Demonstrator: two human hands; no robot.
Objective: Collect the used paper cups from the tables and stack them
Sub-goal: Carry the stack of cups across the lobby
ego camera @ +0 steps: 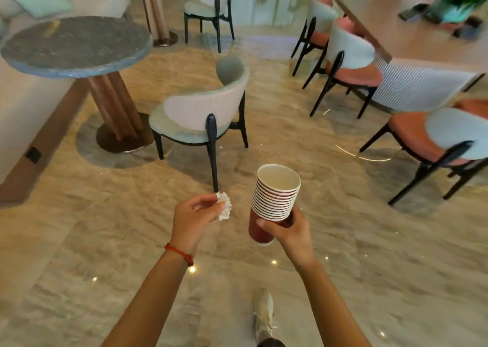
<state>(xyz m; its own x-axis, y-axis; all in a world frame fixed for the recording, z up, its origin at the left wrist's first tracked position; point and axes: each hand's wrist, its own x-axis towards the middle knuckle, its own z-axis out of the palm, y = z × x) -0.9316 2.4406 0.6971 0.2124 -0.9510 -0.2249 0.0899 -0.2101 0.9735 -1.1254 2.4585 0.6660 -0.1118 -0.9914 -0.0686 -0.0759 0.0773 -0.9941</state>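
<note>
My right hand [289, 232] grips a stack of red paper cups [273, 199] near its bottom; several white rims are nested one in another and the top cup looks empty inside. My left hand [194, 218], with a red string on its wrist, pinches a crumpled white napkin [224, 205] just left of the stack. Both hands are held out over the marble floor, about a hand's width apart.
A round dark stone table [76, 45] on a wooden pedestal stands at the left, with a grey-white chair [200, 114] beside it. A long wooden table [412, 35] with pink-seated chairs [351, 64] lines the right. Open marble floor lies ahead; my shoe [264, 312] shows below.
</note>
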